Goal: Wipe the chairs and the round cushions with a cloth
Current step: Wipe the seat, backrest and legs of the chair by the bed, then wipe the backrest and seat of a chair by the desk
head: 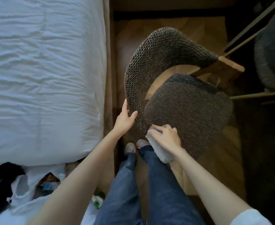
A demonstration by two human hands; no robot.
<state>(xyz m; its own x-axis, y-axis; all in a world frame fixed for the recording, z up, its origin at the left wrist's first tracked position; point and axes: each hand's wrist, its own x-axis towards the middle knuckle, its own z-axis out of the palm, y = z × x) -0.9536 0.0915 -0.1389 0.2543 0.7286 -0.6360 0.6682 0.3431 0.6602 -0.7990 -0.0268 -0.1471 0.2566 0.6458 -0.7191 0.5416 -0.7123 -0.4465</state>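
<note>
A dark woven chair [190,111] stands in front of me, with a curved mesh backrest [157,51] and a rounded woven seat. My left hand [125,117] grips the near end of the backrest. My right hand [165,136] is shut on a white fluffy cloth [159,149] and presses it against the seat's near left edge, where the backrest meets it. Part of the cloth hangs below my wrist. A dark round cushion [271,56] lies at the far right, partly cut off by the frame.
A bed with a white rumpled duvet [44,70] fills the left side, close to the chair. Clothes and a plastic bag [28,189] lie at the lower left. My legs in jeans [133,184] stand between bed and chair. Light wooden furniture legs [250,30] cross the upper right.
</note>
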